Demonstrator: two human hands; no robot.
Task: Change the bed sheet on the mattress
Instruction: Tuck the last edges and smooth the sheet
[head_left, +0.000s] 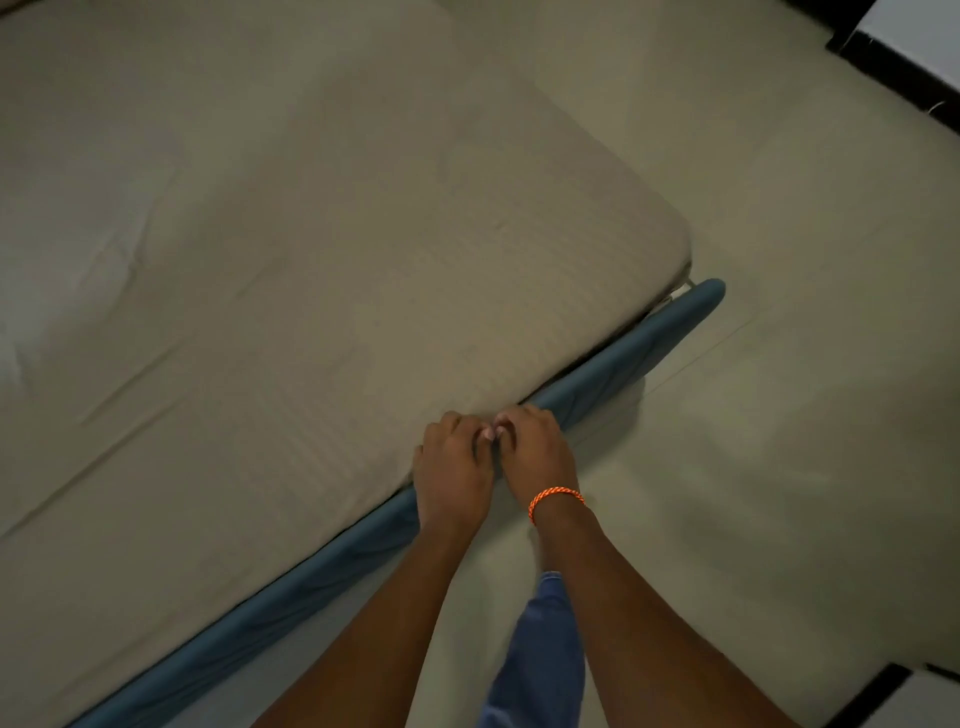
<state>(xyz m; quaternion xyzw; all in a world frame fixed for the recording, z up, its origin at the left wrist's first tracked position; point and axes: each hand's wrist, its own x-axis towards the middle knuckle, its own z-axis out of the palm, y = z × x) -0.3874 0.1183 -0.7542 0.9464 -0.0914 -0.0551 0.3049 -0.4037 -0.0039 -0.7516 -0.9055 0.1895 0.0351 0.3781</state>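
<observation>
Gripping the near edge of the beige bed sheet (291, 270), the left hand (453, 470) and right hand (535, 452) sit side by side, fingers curled into the fabric where the mattress meets the blue bed frame rail (311, 571). An orange wristband (555, 500) circles the right wrist. Pale floor (779, 415) lies right. No writing shows.

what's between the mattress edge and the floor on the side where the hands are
In the head view, a blue padded bed rail runs along that side, between the sheet-covered mattress and the floor. Both hands, left and right, grip the sheet edge right at it.
</observation>
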